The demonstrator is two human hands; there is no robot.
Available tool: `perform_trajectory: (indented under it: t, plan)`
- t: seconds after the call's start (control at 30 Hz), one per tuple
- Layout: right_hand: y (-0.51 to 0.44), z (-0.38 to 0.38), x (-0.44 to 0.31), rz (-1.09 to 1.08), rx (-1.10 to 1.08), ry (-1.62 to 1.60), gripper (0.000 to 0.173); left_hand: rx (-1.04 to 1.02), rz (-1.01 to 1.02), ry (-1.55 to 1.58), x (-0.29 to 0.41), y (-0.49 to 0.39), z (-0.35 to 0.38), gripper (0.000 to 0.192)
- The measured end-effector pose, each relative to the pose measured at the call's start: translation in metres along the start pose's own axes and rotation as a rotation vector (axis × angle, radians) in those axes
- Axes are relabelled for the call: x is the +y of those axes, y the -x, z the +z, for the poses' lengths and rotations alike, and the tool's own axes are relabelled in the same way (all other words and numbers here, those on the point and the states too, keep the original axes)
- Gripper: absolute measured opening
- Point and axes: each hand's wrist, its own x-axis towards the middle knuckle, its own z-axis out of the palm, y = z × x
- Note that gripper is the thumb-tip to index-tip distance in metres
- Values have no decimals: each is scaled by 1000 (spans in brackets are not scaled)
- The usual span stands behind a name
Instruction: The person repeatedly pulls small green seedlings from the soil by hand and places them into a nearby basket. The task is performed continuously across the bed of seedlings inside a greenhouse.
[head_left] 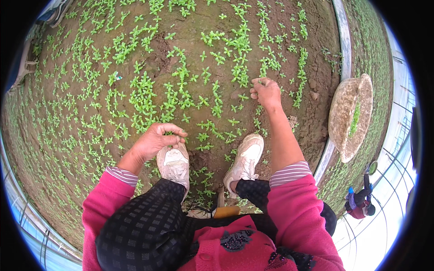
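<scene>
My right hand [267, 93] reaches low over the soil bed, its fingers pinched together at a small green seedling, mostly hidden by the fingers. A row of green seedlings [240, 73] grows just left of it. My left hand [162, 139] hovers above the toe of my left white shoe [173, 161], thumb and forefinger close together. A trace of green shows at its fingertips, but whether it holds anything is unclear. Between the hands, more young plants [217, 98] stand in loose rows in brown soil [200, 135].
A worn, dirt-stained basin [346, 111] with greens inside sits at the right, by a pale strip edging the bed [344, 40]. My right shoe [245, 159] stands among seedlings. Another person [361, 203] is farther right. Someone's shoe [60, 13] shows at upper left.
</scene>
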Motion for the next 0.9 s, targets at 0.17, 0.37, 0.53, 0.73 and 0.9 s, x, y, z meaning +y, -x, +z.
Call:
perform_trajectory:
  t: [0.17,0.37,0.53,0.73,0.9]
  plan:
    - [-14,0,-11,92,-43,-49,34,4,2,-23,0,-1,0,23]
    - [-25,4,-32,48,-60,410,54,24,3,-43,-1,0,0,23]
    - [-30,6,-31,-29,-78,386,45,25,-8,-56,-1,-1,-1,22]
    - [-37,10,-28,-68,-52,377,31,16,-8,-38,-3,-1,-3,22]
    - [-43,13,-20,-87,6,390,30,19,-7,-22,-1,-1,-3,22]
